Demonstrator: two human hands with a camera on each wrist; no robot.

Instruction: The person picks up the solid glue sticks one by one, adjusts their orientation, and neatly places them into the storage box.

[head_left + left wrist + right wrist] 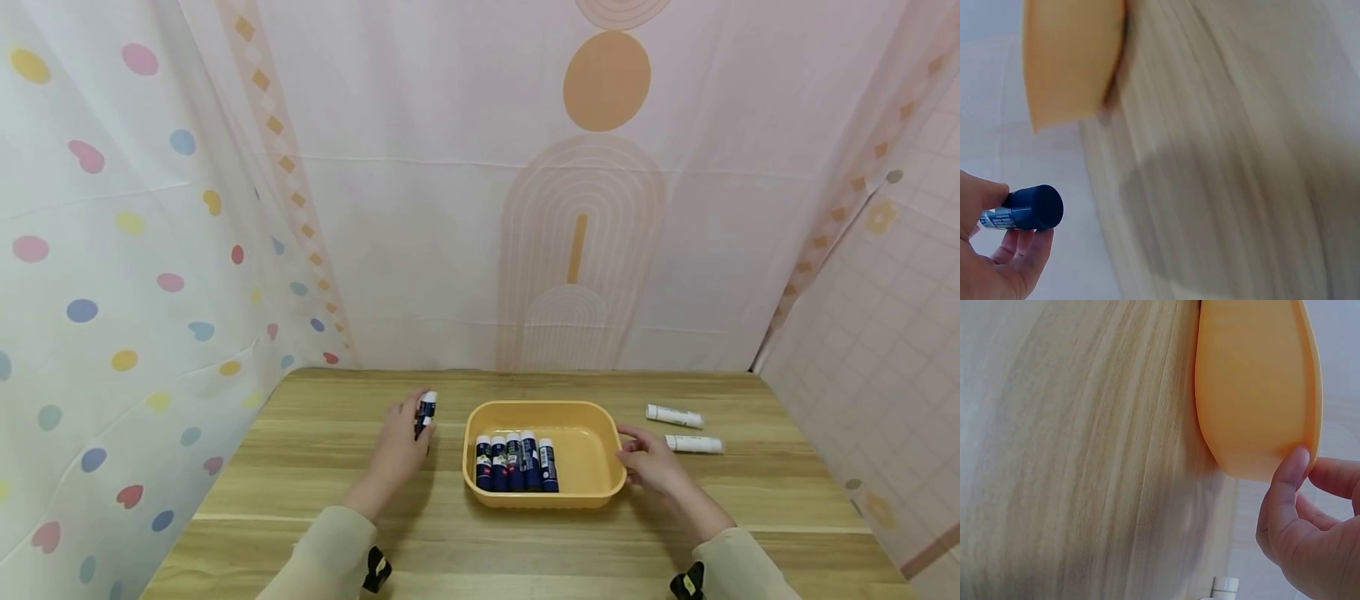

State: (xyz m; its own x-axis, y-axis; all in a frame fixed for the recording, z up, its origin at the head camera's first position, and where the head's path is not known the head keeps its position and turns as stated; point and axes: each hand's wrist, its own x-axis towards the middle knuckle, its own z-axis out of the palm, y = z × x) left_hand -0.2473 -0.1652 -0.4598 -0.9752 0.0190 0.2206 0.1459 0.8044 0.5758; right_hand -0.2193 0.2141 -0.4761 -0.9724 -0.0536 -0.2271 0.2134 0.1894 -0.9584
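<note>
The left hand (399, 439) pinches a small, round, dark blue tube (426, 413) with a white end, left of a yellow-orange plastic tray (540, 500). The right hand (654, 463) pinches the tray's right edge. Five blue tubes (514, 463) with white ends are inside, on the left. Two white tubes (694, 444) lie on the brown wooden table (540, 550), near the right hand.

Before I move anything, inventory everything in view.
Tray: 1, yellow-orange, on table
Blue tubes: 5, dark blue and white, tray's left side
Held tube: 1, dark blue and white, in left hand
White tubes: 2, white, on table right of tray
Table: 1, brown, under tray
Cloth: count unclear, pale patterned, around table
Sleeves: 2, cream, on forearms
Wrist pieces: 2, black, beside sleeves
Left hand: 1, bare, pinching held tube
Right hand: 1, bare, gripping tray's right rim
</note>
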